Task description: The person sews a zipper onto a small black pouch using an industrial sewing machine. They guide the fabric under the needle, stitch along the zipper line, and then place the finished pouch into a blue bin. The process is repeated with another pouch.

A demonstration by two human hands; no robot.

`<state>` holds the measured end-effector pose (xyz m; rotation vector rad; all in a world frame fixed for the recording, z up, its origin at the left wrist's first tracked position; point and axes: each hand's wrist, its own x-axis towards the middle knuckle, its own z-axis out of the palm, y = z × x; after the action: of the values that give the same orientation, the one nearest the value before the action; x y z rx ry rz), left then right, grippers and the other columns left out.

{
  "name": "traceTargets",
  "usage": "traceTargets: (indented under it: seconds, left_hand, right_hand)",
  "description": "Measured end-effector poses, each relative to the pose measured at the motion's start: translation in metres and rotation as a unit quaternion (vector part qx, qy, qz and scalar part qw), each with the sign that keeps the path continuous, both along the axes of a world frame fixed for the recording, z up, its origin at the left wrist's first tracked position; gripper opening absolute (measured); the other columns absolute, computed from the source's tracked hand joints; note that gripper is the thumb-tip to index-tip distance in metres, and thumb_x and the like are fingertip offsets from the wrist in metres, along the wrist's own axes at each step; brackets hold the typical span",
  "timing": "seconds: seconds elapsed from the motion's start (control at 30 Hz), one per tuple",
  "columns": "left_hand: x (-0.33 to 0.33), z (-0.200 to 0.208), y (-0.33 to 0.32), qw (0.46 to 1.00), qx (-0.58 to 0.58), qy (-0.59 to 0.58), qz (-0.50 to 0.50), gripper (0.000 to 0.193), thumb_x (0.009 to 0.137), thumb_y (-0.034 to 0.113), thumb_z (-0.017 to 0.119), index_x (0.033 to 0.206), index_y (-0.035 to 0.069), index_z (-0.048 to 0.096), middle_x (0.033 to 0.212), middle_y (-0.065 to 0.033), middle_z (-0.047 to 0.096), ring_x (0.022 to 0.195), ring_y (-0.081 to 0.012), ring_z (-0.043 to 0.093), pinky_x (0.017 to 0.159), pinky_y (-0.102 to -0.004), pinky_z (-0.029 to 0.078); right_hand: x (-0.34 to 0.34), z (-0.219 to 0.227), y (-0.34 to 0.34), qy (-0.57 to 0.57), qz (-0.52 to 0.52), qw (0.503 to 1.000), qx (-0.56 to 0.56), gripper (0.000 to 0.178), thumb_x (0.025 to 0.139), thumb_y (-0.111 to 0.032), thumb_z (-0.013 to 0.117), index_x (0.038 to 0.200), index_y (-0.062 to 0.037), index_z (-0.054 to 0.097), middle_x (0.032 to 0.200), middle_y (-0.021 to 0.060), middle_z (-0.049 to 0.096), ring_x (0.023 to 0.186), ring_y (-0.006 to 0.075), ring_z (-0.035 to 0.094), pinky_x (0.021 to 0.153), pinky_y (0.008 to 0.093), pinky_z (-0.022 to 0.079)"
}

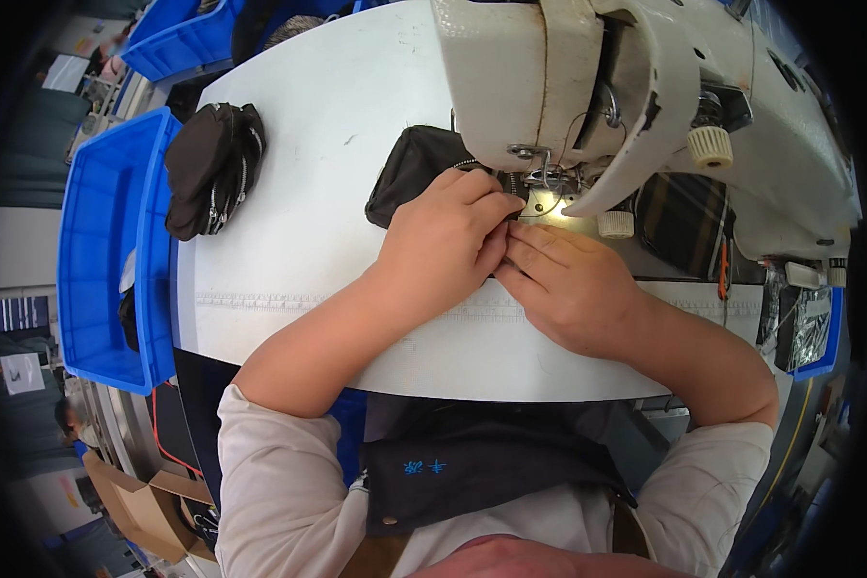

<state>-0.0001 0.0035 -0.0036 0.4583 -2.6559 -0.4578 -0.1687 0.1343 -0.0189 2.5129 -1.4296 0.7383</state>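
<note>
A dark fabric pouch (416,166) with a metal zipper lies under the needle area of a white sewing machine (496,82). My left hand (453,222) presses on the pouch's right end, its fingers bent around the fabric beside the presser foot. Close against it, my right hand (568,284) pinches the near edge of the same pouch just in front of the needle plate. Both sets of fingertips nearly meet, and they hide the piece of fabric between them. A lamp lights the needle plate.
Another dark zippered pouch (212,169) sits at the table's left. Beyond that edge stands a blue bin (111,250) with dark items inside. A ruler strip (260,301) runs along the white table. Orange-handled snips (724,270) lie right of the machine's needle, near a dark cloth piece (682,222).
</note>
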Motion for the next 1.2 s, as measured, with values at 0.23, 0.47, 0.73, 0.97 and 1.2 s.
traceTargets:
  seconds: [0.23,0.47,0.73,0.97,1.2]
  left_hand:
    - [0.006,0.007,-0.015,0.952,0.304,0.02,-0.025,0.038,0.086,0.003,0.069,0.124,0.011,0.069,0.109,-0.0077,0.068,0.099,-0.0307,0.062,0.084,-0.0392,0.054]
    - [-0.004,0.003,0.0,0.998,-0.005,0.056,-0.003,0.04,0.075,0.002,0.072,0.114,0.011,0.069,0.106,-0.0034,0.068,0.097,-0.0286,0.059,0.09,-0.0403,0.047]
    - [-0.006,0.005,-0.004,0.979,-0.188,0.072,0.015,0.016,0.074,0.015,0.076,0.089,0.013,0.072,0.093,0.0027,0.063,0.094,-0.0217,0.057,0.09,-0.0475,0.04]
    - [-0.004,-0.001,0.0,0.987,-0.151,0.028,-0.047,0.011,0.076,0.018,0.079,0.084,0.013,0.072,0.09,0.0029,0.059,0.094,-0.0226,0.055,0.091,-0.0483,0.038]
    - [-0.006,-0.003,-0.002,0.99,-0.128,0.037,-0.047,0.011,0.078,0.019,0.08,0.084,0.013,0.073,0.086,0.0025,0.059,0.091,-0.0216,0.055,0.094,-0.0473,0.039]
  right_hand:
    - [0.003,-0.001,0.001,-0.016,-0.017,1.0,0.016,0.029,0.084,-0.013,0.067,0.109,-0.0001,0.072,0.116,0.014,0.07,0.117,0.0298,0.068,0.097,0.0392,0.057]
    - [0.001,-0.003,0.001,0.01,-0.006,1.0,0.024,0.033,0.085,-0.013,0.066,0.115,-0.0004,0.073,0.119,0.0157,0.071,0.122,0.031,0.066,0.098,0.0396,0.055]
    - [0.002,-0.002,0.004,0.026,-0.015,0.999,0.011,0.033,0.085,-0.013,0.066,0.112,0.0039,0.072,0.117,0.0184,0.073,0.118,0.0332,0.068,0.097,0.0415,0.056]
    - [0.0,0.002,0.012,0.048,-0.014,0.999,0.012,0.033,0.083,-0.013,0.068,0.108,0.0076,0.071,0.111,0.0238,0.073,0.11,0.0363,0.072,0.094,0.042,0.058]
    - [-0.002,0.004,0.01,0.058,0.001,0.998,0.001,0.032,0.082,-0.012,0.068,0.106,0.0077,0.071,0.108,0.0232,0.073,0.108,0.0364,0.071,0.093,0.042,0.058]
